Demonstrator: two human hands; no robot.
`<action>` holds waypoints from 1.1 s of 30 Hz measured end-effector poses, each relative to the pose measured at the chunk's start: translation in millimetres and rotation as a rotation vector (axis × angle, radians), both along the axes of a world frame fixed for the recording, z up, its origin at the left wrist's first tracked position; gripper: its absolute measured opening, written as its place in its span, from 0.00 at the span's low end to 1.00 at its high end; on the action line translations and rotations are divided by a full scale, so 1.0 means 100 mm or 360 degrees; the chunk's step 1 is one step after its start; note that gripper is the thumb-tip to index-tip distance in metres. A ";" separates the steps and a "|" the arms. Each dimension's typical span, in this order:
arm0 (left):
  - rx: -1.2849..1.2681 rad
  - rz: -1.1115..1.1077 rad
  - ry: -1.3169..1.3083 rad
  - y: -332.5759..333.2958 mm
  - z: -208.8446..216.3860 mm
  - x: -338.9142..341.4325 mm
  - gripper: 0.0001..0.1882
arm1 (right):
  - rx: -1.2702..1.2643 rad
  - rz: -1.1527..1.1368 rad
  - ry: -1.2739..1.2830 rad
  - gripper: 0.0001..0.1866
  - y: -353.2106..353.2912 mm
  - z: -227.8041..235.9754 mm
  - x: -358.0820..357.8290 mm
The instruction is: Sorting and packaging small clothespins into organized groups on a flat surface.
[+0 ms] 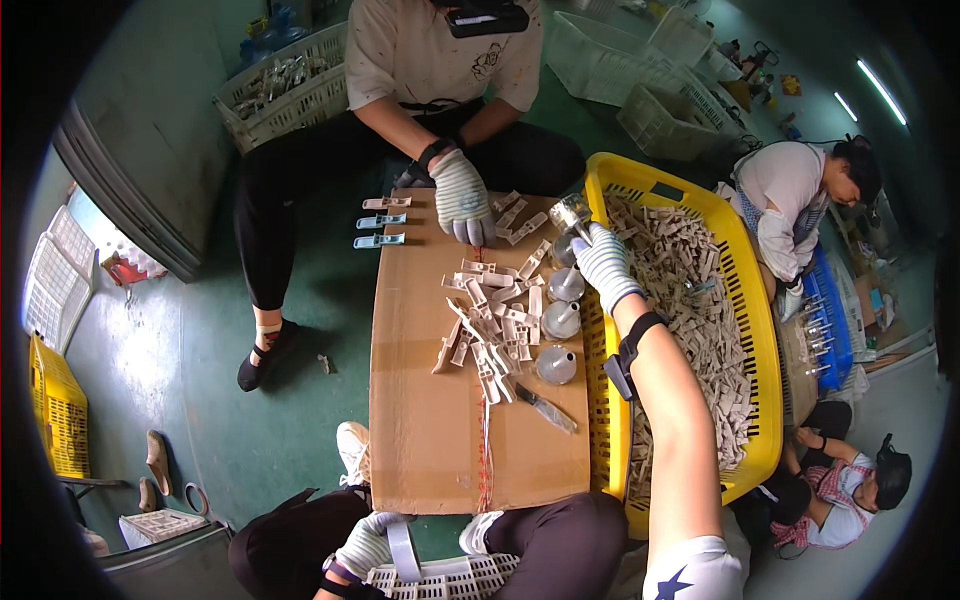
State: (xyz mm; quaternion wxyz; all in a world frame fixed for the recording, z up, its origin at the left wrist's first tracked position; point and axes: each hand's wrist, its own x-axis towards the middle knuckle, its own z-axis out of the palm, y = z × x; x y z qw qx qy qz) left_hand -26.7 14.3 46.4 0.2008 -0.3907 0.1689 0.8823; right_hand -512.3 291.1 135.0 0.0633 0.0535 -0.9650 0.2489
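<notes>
My right hand [605, 265], in a white striped glove, grips a small clear container [570, 212] with a shiny top, tilted over the cardboard box's right edge. Below it stand several clear round bottles [560, 320] with short nozzles. A loose heap of beige plastic clip pieces [495, 325] covers the middle of the cardboard box [430, 440], and a dark-handled knife [545, 408] lies near the heap. Low in the view, my gloved left hand [365, 545] is closed at the upper end of a flat grey strip [403, 553], above a white slotted basket [450, 578] at my lap.
A yellow basket [765, 400] full of clip pieces stands against the box's right side. Opposite, a co-worker's gloved hand [462, 200] reaches onto the box, beside assembled blue clips [380, 240]. Other people sit at the right, one by a blue tray [828, 320].
</notes>
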 end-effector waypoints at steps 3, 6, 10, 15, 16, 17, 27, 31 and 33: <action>-0.0018 -0.0100 -0.0093 -0.07 -0.01 0.07 0.12 | -0.0145 0.0104 -0.0236 0.19 -0.15 0.09 0.00; -0.0187 -0.0179 -0.0085 -0.07 -0.05 0.07 0.12 | -0.0537 0.0069 -0.0017 0.19 -0.05 -0.09 -0.16; -0.0303 -0.0199 -0.0089 -0.05 -0.02 0.05 0.12 | -0.0527 -0.0086 0.0275 0.14 0.02 -0.22 -0.25; -0.0567 -0.0347 0.0089 -0.04 -0.05 0.13 0.12 | -0.0970 -0.0161 0.0309 0.11 0.15 -0.40 -0.36; -0.0475 -0.0307 0.0061 -0.05 -0.06 0.12 0.12 | -0.1023 -0.0178 0.0328 0.11 0.16 -0.42 -0.37; -0.0283 -0.0229 -0.0033 -0.07 -0.07 0.10 0.13 | -0.1035 -0.0185 0.0330 0.11 0.16 -0.44 -0.38; -0.1558 -0.0884 0.0648 0.11 0.28 -0.06 0.21 | -0.0814 0.0050 0.0314 0.19 0.14 -0.55 -0.52; -0.0605 -0.0268 -0.0020 -0.01 -0.03 0.11 0.12 | -0.1036 -0.0024 0.0111 0.26 0.02 -0.39 -0.41; -0.0425 -0.0169 -0.0102 0.01 -0.02 0.06 0.12 | -0.1114 0.0005 0.0120 0.26 0.10 -0.43 -0.41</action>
